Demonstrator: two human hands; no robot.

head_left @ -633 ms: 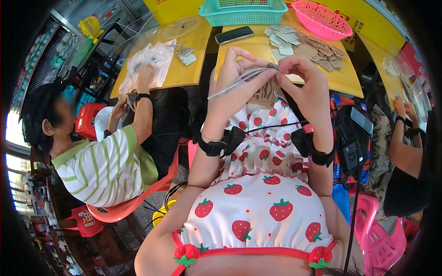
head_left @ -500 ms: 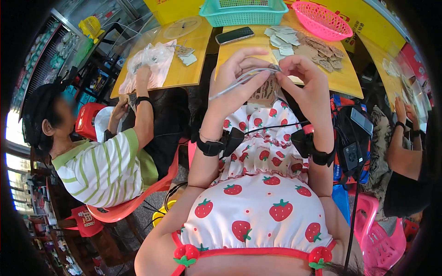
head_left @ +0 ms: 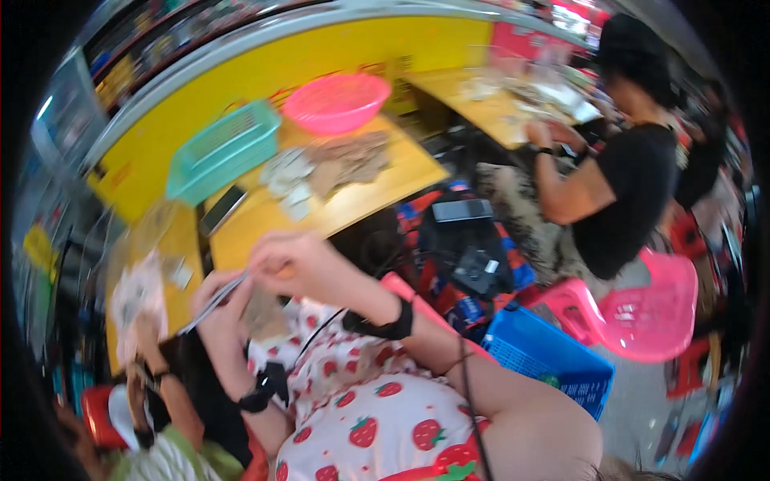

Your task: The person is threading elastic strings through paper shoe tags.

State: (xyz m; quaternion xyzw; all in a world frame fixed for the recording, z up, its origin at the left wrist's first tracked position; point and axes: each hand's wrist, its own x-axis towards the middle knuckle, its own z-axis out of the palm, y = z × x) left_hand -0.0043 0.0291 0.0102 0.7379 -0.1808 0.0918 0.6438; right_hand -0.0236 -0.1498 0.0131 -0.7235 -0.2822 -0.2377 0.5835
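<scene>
Thin grey cords (head_left: 210, 306) lie in my left hand (head_left: 220, 301), whose fingers are closed around them, with the loose ends hanging out toward the lower left. Against it, at the upper end of the cords, is my right hand (head_left: 293, 260), with thumb and fingers pinched together. Motion blur hides the exact grip there. Just below both hands hangs a tan piece (head_left: 265, 314), flat and cloth- or card-like, in front of my strawberry-print clothing; whether it joins the cords cannot be made out.
On the yellow table (head_left: 325, 212) are a phone (head_left: 223, 210), white pieces (head_left: 287, 178), brown pieces (head_left: 353, 164), a teal basket (head_left: 224, 152) and a pink basket (head_left: 337, 104). People work on both sides. At right stand a blue crate (head_left: 553, 353) and a pink chair (head_left: 642, 309).
My head has turned right, so the tables swing left and the right-hand co-worker shows more fully. My hands remain together at the cords, now lower left in view.
</scene>
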